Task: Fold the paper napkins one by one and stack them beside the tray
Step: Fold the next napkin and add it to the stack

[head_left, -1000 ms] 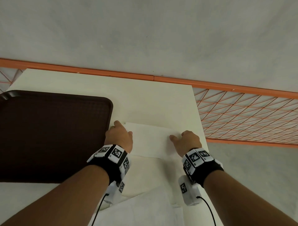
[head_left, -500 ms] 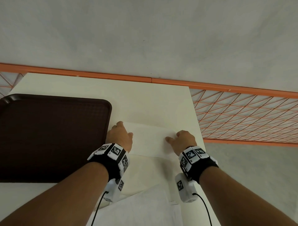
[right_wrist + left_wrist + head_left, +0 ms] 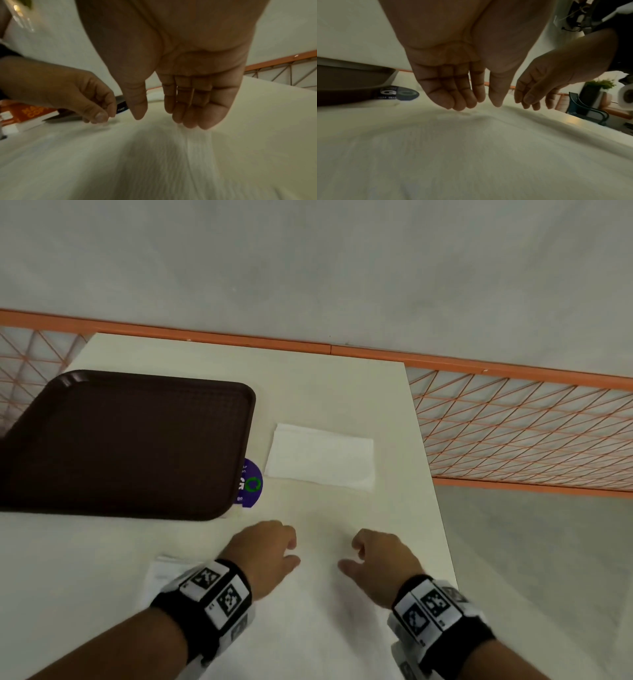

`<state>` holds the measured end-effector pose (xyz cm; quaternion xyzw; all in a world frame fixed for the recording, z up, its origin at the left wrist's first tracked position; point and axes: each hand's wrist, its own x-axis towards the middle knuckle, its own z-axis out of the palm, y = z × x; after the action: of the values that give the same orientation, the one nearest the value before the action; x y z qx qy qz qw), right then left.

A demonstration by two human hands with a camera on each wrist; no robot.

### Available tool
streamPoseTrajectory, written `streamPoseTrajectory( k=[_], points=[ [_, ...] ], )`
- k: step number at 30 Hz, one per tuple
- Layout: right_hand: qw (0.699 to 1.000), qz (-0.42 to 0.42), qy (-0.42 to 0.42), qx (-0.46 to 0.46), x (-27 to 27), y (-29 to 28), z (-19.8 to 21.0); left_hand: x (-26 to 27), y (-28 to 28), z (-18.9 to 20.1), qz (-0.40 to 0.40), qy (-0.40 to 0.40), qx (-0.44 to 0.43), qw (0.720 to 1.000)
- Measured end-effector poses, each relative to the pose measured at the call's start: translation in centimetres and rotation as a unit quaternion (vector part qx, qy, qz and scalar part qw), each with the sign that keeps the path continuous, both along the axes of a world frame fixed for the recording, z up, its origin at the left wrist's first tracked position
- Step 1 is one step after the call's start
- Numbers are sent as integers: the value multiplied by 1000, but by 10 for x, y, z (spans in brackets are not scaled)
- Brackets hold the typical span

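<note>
A folded white napkin [image 3: 318, 457] lies flat on the cream table [image 3: 342, 392], just right of the dark brown tray [image 3: 130, 440]. No hand touches it. Nearer me an unfolded white napkin [image 3: 318, 611] is spread on the table. My left hand [image 3: 274, 546] and right hand [image 3: 370, 553] hover side by side over its far edge. Their fingers hang loosely curled. The left fingertips [image 3: 462, 105] and right fingertips [image 3: 188, 121] reach the unfolded napkin [image 3: 471, 148] [image 3: 154, 162], and neither grips it.
A round purple sticker [image 3: 251, 482] shows by the tray's right rim. Another white napkin's corner [image 3: 161, 573] peeks out under my left wrist. The table's right edge [image 3: 435, 491] is close to my right hand, with orange mesh railing [image 3: 513, 426] beyond.
Both hands have let go of the folded napkin and drawn back toward me to the unfolded one. The folded napkin stays beside the tray.
</note>
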<state>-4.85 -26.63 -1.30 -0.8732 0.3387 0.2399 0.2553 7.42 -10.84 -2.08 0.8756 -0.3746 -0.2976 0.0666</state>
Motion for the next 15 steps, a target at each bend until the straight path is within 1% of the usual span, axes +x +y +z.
streamPoseTrajectory(
  k=[2, 7, 9, 11, 15],
  points=[
    [1000, 15, 14, -9, -12, 15, -5, -21, 12, -2, -14, 0, 4, 1000],
    [999, -16, -14, -40, -17, 31, -13, -57, 25, -11, -68, -11, 15, 998],
    [998, -37, -20, -44, -14, 32, -14, -63, 25, -15, -76, -31, 22, 996],
    [997, -59, -26, -42, -12, 31, -14, -64, 24, -18, -68, -41, 20, 997],
    [996, -76, -19, -30, -9, 28, -19, -62, 24, -22, -67, -51, 17, 996]
  ],
)
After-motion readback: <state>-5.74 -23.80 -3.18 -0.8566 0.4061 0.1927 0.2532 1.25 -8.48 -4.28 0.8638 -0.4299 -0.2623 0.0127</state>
